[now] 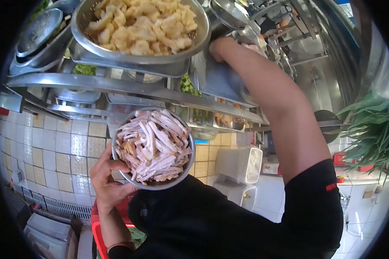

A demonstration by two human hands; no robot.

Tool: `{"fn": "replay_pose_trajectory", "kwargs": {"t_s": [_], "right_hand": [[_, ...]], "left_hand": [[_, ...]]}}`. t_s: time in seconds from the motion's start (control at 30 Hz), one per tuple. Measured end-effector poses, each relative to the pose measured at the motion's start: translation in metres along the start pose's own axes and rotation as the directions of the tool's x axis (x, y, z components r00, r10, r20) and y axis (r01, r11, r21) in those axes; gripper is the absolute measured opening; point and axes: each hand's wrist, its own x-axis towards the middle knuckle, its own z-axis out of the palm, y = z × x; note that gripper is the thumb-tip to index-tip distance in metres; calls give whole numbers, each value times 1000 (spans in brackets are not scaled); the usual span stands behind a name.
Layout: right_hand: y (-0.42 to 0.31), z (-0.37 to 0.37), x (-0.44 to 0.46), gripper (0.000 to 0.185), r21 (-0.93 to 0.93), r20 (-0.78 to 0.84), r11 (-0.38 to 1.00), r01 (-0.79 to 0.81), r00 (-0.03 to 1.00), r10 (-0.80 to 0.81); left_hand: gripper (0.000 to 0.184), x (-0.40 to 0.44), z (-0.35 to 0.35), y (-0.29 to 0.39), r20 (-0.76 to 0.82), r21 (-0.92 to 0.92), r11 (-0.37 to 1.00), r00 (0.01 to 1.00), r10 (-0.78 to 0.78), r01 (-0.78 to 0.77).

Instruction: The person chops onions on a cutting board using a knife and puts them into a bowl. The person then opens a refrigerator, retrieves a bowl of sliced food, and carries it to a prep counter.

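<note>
My left hand (110, 175) grips the near left side of a round metal bowl (192, 162), its fingers closed around the rim. Pale strips of sliced meat (155, 144) are heaped in the bowl, which is held in front of my body below the rack. My right arm stretches up and forward to the rack's upper level. There my right hand (222, 48) is bent down beside a metal tray (222, 82); its fingers are hidden, so what it touches does not show.
A large metal bowl of pale yellow chunks (145, 28) stands on the metal rack (117, 86). Chopped greens (189, 85) lie in lower containers. Long green leaves (369, 125) hang at the right. White tubs (240, 164) and a red basket (98, 239) are lower down.
</note>
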Motion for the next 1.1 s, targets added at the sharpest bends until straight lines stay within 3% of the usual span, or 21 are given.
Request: {"fn": "replay_pose_trajectory", "kwargs": {"t_s": [0.13,0.17,0.3,0.37,0.4,0.47,0.53,0.6,0.67,0.73,0.8,0.83,0.9,0.93,1.0,1.07,1.1], "right_hand": [[-6,-7,32,34,-34,261,997,-71,962,78],[-5,-3,37,33,-50,173,998,-25,984,33],[-8,-1,53,34,56,179,992,-115,978,104],[-7,-4,55,29,85,150,993,76,985,-89],[-7,-5,55,29,87,143,993,74,986,-86],[-14,-5,33,26,33,-164,977,209,966,-201],[-23,-34,-43,28,268,-293,958,105,956,-23],[-15,-19,-89,28,294,-693,925,240,721,33],[13,5,-121,26,462,-723,801,382,686,90],[34,30,-143,28,636,-642,721,274,707,297],[59,68,-144,35,714,-566,667,211,735,373],[68,86,-142,35,703,-577,677,218,732,363],[86,119,-143,39,790,-542,458,408,814,211],[97,122,-146,39,783,-548,464,413,812,201],[121,125,-148,38,890,-418,298,344,878,234],[147,123,-130,35,882,-418,343,324,874,249],[159,126,-118,33,927,-357,237,290,877,323]], "left_hand": [[46,-4,9,-7,30,-66,993,995,-99,101],[46,-5,11,-10,21,-74,991,994,-110,111],[46,-9,13,-13,70,-87,988,990,-125,130],[45,-9,11,-12,81,-86,982,984,-162,169],[45,-9,12,-15,89,-95,981,983,-160,168],[45,-4,10,-13,107,-108,979,981,-159,171],[45,7,6,-9,133,-110,987,986,-104,119],[46,17,-1,-6,159,-79,991,983,-90,103],[47,29,-5,-5,206,-52,999,978,26,-16],[47,38,-8,0,205,-4,997,976,75,-76],[47,41,-10,3,190,-4,996,978,89,-90],[48,43,-10,4,182,1,992,975,125,-127],[48,36,-8,5,139,11,994,984,107,-110],[48,32,-6,5,113,17,996,990,90,-93],[49,21,4,7,69,-23,998,996,53,-52],[48,7,17,3,-74,-28,999,996,42,-44],[49,-1,20,2,-59,22,1000,998,15,-14]]}}
